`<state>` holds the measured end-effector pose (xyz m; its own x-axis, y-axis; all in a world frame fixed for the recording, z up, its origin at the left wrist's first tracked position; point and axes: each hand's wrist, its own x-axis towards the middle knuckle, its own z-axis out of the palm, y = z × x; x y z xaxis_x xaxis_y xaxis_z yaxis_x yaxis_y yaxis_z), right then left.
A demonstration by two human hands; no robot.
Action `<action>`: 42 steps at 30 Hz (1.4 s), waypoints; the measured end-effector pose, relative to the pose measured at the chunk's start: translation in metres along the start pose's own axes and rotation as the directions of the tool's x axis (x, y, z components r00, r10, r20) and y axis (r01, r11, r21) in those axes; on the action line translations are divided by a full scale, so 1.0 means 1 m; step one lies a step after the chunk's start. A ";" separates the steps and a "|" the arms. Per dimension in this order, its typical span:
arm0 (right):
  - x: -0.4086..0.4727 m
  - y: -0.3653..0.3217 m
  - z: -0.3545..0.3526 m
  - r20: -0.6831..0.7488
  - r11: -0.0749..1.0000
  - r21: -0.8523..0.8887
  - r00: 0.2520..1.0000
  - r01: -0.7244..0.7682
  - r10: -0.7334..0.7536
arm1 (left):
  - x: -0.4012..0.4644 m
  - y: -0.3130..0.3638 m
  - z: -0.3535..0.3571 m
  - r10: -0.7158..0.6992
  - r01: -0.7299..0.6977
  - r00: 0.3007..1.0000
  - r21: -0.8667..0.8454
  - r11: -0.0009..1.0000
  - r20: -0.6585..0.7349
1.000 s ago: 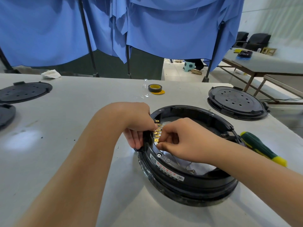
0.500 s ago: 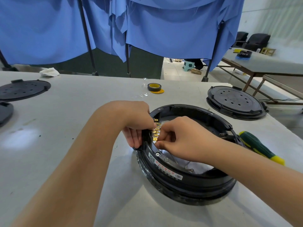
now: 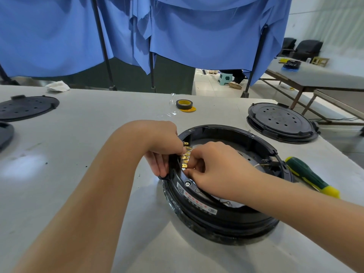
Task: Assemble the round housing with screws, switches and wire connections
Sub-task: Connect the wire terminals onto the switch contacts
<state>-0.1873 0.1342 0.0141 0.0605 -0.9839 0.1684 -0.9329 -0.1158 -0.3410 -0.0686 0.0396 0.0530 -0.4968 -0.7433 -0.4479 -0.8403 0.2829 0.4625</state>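
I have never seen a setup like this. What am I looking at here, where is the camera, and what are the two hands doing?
There is no machine here: a person works with bare hands, and the camera sits on the person's head, looking forward and down. On the grey table stands a round black housing, open on top. The left hand grips its left wall from outside. The right hand reaches inside, fingers pinched at a row of small brass terminals; what exactly they pinch is hidden. Also on the table: a green and yellow screwdriver, a roll of tape, and black round covers to the right and left.
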 end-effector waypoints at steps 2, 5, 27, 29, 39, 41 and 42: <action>0.000 0.002 0.000 0.004 0.999 0.053 1.000 -0.008 0.008 | -0.001 0.000 0.000 -0.002 0.002 1.000 -0.002 1.000 -0.003; 0.002 0.004 0.000 0.020 0.987 0.158 1.000 -0.018 0.015 | -0.001 0.000 0.000 -0.012 0.012 1.000 0.001 1.000 -0.010; -0.001 0.004 0.002 0.021 0.994 0.108 1.000 -0.008 0.005 | 0.000 0.000 0.000 0.005 -0.004 1.000 -0.022 1.000 0.021; -0.001 0.004 0.002 0.024 0.994 0.109 1.000 -0.012 0.010 | 0.001 0.000 0.000 0.006 -0.005 1.000 -0.022 1.000 0.021; 0.000 0.005 0.003 0.033 0.993 0.117 0.999 0.006 -0.010 | 0.003 0.001 0.000 -0.009 0.009 1.000 0.023 1.000 0.011; 0.000 0.005 0.003 0.035 0.993 0.120 0.999 0.010 -0.014 | 0.004 0.001 0.000 -0.013 0.013 1.000 0.028 1.000 0.009; 0.001 0.005 0.004 0.034 0.993 0.121 0.999 0.011 -0.015 | 0.004 0.001 0.001 -0.016 0.016 1.000 0.029 0.999 0.008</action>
<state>-0.1909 0.1323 0.0089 0.0865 -0.9861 0.1419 -0.8824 -0.1420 -0.4486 -0.0717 0.0374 0.0512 -0.4851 -0.7430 -0.4612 -0.8539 0.2886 0.4331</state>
